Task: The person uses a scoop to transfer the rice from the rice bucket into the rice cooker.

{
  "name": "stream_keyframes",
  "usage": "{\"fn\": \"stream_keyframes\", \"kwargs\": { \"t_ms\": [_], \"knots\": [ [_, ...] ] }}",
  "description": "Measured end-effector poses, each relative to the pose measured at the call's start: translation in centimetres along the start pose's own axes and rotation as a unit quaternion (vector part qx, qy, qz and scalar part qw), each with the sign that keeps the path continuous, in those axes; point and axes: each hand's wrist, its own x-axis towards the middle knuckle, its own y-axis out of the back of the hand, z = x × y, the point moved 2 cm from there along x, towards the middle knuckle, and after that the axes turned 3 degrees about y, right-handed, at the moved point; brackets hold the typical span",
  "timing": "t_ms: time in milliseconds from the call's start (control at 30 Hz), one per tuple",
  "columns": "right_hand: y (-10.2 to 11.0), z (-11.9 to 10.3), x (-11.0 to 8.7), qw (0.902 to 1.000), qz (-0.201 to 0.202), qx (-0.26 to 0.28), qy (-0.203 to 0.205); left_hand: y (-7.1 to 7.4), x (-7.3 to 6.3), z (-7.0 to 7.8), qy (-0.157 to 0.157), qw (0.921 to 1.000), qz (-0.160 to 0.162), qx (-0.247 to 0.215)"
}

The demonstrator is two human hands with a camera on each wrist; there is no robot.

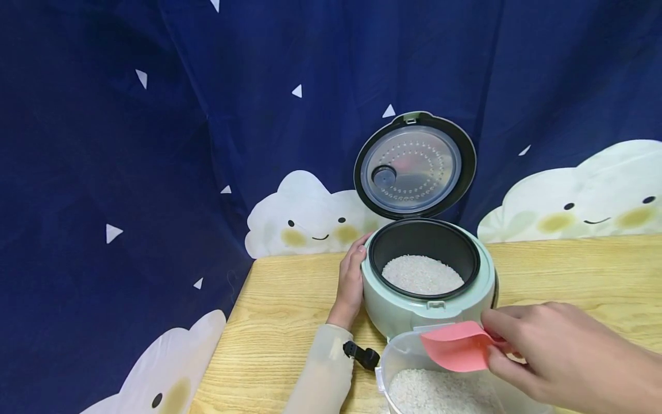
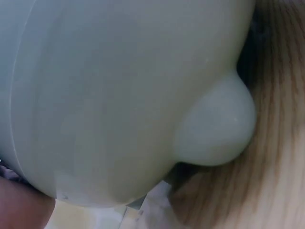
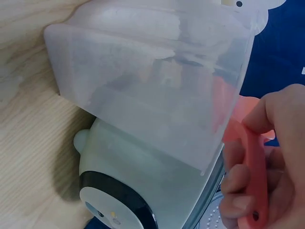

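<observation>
My right hand (image 1: 548, 345) grips the handle of a pink scoop (image 1: 455, 348) over the rim of a clear plastic container (image 1: 405, 352) holding white rice (image 1: 439, 394). In the right wrist view the fingers curl round the scoop's handle (image 3: 256, 186). Behind the container stands a pale green rice cooker (image 1: 385, 313), lid (image 1: 414, 167) raised, with white rice (image 1: 421, 275) in its dark inner pot (image 1: 421, 238). My left hand (image 1: 351, 284) rests along the cooker's left side, fingers extended. The left wrist view is mostly filled by the cooker's wall (image 2: 114, 105) and a rounded foot (image 2: 217, 126).
The wooden table (image 1: 279, 310) runs back to a dark blue curtain (image 1: 289, 132) printed with clouds and white triangles. A black strap (image 1: 362, 353) on my left wrist is close to the container's left edge. The cooker's front panel (image 3: 114, 205) shows in the right wrist view.
</observation>
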Motion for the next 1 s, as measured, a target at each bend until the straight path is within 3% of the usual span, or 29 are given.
{"fn": "stream_keyframes", "kwargs": {
  "t_ms": [300, 433, 633, 833, 1000],
  "knots": [
    [-0.4, -0.4, 0.5, 0.9981, -0.012, -0.024, 0.055, 0.0, 0.0, 0.0, -0.003, 1.0, 0.004, -0.002],
    [-0.2, -0.9, 0.8, 0.9967, -0.046, -0.037, 0.056, 0.0, 0.0, 0.0, -0.004, 1.0, 0.004, 0.002],
    [0.0, -1.3, 1.3, 0.992, -0.121, -0.024, 0.023, -0.2, 0.1, 0.0, -0.007, 0.9999, 0.001, 0.009],
    [-0.4, -2.2, 1.6, 0.9896, -0.116, -0.074, 0.04, -0.1, 0.1, 0.0, -0.005, 0.9999, -0.004, 0.008],
    [-0.8, -3.4, 2.3, 0.987, -0.141, -0.074, 0.024, 0.0, -0.1, 0.2, -0.003, 1.0, 0.0, 0.009]
  ]
}}
